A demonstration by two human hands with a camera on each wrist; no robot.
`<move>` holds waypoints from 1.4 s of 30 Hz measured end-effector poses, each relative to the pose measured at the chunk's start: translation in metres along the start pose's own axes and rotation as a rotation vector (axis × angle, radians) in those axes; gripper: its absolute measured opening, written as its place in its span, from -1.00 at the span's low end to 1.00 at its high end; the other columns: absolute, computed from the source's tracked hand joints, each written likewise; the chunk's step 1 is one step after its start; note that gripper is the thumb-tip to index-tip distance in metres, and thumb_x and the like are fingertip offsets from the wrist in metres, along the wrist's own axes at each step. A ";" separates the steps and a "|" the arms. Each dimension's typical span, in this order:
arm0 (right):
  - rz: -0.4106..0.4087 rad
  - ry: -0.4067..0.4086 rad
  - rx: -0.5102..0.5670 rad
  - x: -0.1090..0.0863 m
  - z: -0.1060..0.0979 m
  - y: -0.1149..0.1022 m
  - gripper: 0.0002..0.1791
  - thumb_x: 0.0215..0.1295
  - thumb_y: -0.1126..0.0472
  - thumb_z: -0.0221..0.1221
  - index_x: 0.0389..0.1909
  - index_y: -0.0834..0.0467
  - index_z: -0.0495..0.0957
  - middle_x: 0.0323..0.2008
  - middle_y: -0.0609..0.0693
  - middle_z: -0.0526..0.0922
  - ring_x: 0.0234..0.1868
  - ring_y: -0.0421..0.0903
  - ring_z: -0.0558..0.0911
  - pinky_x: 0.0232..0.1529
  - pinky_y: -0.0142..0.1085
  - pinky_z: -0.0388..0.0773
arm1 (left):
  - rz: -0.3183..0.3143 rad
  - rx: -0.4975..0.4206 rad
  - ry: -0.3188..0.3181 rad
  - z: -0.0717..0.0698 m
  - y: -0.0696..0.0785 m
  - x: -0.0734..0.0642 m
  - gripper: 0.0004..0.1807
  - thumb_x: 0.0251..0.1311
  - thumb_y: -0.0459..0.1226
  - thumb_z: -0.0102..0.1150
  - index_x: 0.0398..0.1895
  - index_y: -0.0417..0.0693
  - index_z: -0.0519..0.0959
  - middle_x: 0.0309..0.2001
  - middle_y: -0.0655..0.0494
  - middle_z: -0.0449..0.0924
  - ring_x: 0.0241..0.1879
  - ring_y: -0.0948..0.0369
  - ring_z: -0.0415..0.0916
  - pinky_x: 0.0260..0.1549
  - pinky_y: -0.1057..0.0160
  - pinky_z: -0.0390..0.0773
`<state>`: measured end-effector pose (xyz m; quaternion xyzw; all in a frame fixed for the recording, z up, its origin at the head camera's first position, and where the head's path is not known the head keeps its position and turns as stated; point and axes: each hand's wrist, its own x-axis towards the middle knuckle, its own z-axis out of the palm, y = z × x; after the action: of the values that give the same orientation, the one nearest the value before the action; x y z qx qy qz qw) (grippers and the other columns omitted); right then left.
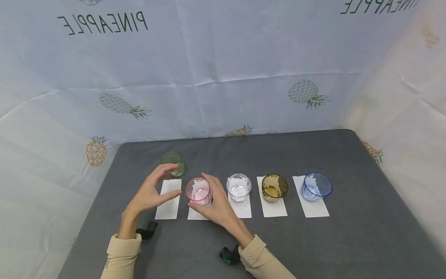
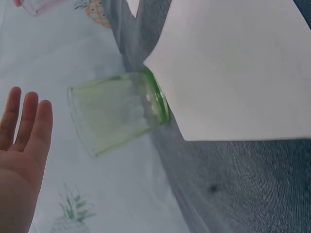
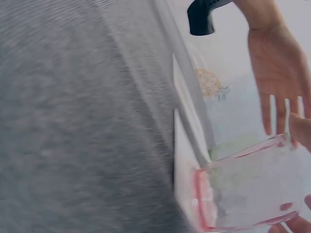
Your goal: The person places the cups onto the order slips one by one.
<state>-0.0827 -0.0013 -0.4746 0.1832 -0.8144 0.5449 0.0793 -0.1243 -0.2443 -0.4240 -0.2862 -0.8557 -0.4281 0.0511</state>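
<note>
My right hand [image 1: 220, 205] holds a pink-tinted glass [image 1: 198, 191], thumb on the near side and fingers along the right side. In the right wrist view, the glass's thick pink base [image 3: 203, 199] is at a white paper sheet [image 3: 184, 167]. My left hand [image 1: 147, 195] is held in the air left of the pink glass, thumb and fingers apart, holding nothing. Beyond its fingers a green glass [image 1: 171, 159] stands upright behind the leftmost paper sheet [image 1: 168, 205]. The left wrist view shows that green glass [image 2: 116, 111] apart from the hand.
To the right stand a colourless glass [image 1: 238, 186], an amber glass [image 1: 273, 186] and a blue glass [image 1: 316, 186], each on its own white sheet. The grey tabletop [image 1: 362, 224] meets pineapple-printed cloth [image 1: 244, 58] behind. Black straps [image 1: 230, 255] sit at both wrists.
</note>
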 end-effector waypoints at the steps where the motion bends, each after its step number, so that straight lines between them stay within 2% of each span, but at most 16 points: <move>1: -0.003 0.000 0.003 0.001 -0.001 -0.003 -0.01 0.06 0.01 0.54 0.50 0.09 0.30 0.42 0.07 0.42 0.43 0.01 0.45 0.36 0.01 0.50 | -0.009 0.006 0.005 -0.002 -0.001 -0.001 -0.17 -0.02 -0.41 0.56 0.40 0.01 0.44 0.28 0.09 0.49 0.25 0.53 0.36 0.24 0.51 0.42; 8: -0.044 0.003 0.052 0.011 -0.003 -0.029 -0.12 0.11 0.04 0.49 0.46 0.07 0.38 0.43 0.07 0.40 0.47 0.03 0.38 0.37 0.09 0.45 | -0.045 -0.015 0.030 -0.009 -0.010 -0.006 -0.18 0.01 -0.45 0.52 0.40 -0.06 0.42 0.30 0.10 0.46 0.27 0.52 0.38 0.27 0.57 0.38; 13: -0.068 -0.025 0.092 0.013 0.004 -0.044 -0.17 0.14 0.09 0.48 0.44 0.07 0.41 0.43 0.04 0.41 0.48 0.01 0.38 0.41 0.04 0.44 | -0.072 -0.031 0.047 -0.014 -0.019 -0.010 -0.19 0.06 -0.48 0.47 0.43 -0.02 0.40 0.32 0.16 0.43 0.29 0.45 0.39 0.28 0.60 0.35; 20: -0.110 -0.077 0.089 0.010 0.019 -0.050 -0.21 0.18 0.10 0.46 0.44 0.09 0.41 0.40 0.09 0.43 0.45 -0.01 0.40 0.41 -0.07 0.46 | -0.095 -0.063 0.056 -0.014 -0.028 -0.015 -0.22 0.10 -0.50 0.43 0.43 -0.10 0.39 0.31 0.40 0.38 0.31 0.46 0.38 0.28 0.62 0.34; 23: -0.146 -0.086 0.066 0.008 0.023 -0.050 -0.23 0.18 0.10 0.45 0.42 0.11 0.43 0.38 0.08 0.45 0.41 -0.02 0.45 0.40 -0.15 0.48 | -0.104 -0.053 0.061 -0.013 -0.031 -0.017 -0.23 0.10 -0.50 0.43 0.43 -0.14 0.38 0.32 0.25 0.40 0.30 0.46 0.38 0.27 0.63 0.34; 27: -0.195 -0.089 0.035 0.008 0.030 -0.049 -0.25 0.17 0.11 0.45 0.39 0.12 0.45 0.35 0.09 0.48 0.38 -0.03 0.49 0.40 -0.19 0.47 | -0.114 -0.036 0.077 -0.014 -0.033 -0.017 -0.24 0.11 -0.50 0.42 0.42 -0.20 0.38 0.32 -0.13 0.41 0.26 0.44 0.38 0.25 0.65 0.34; 30: -0.216 -0.097 0.025 0.007 0.034 -0.048 -0.24 0.16 0.10 0.46 0.40 0.09 0.45 0.35 0.08 0.48 0.38 -0.04 0.48 0.41 -0.19 0.45 | -0.109 -0.034 0.082 -0.014 -0.034 -0.017 -0.25 0.11 -0.51 0.41 0.41 -0.26 0.37 0.32 -0.28 0.38 0.25 0.42 0.37 0.24 0.65 0.34; 36: -0.298 -0.104 -0.030 0.005 0.047 -0.044 -0.21 0.18 0.08 0.46 0.43 0.10 0.42 0.36 0.02 0.48 0.39 -0.09 0.47 0.38 -0.29 0.46 | -0.087 -0.051 0.083 -0.015 -0.037 -0.019 -0.23 0.10 -0.55 0.39 0.42 -0.34 0.33 0.32 -0.33 0.36 0.27 0.51 0.33 0.25 0.67 0.32; 42: -0.276 -0.182 -0.057 0.002 0.056 -0.043 -0.20 0.21 0.08 0.44 0.45 0.16 0.39 0.39 0.03 0.46 0.43 -0.07 0.45 0.41 -0.31 0.44 | -0.095 -0.060 0.118 -0.016 -0.040 -0.019 -0.24 0.06 -0.56 0.40 0.38 -0.40 0.35 0.29 -0.29 0.39 0.25 0.45 0.39 0.22 0.65 0.37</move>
<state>-0.0642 -0.0682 -0.4590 0.3396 -0.8003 0.4869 0.0846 -0.1321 -0.2839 -0.4485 -0.2209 -0.8506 -0.4716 0.0726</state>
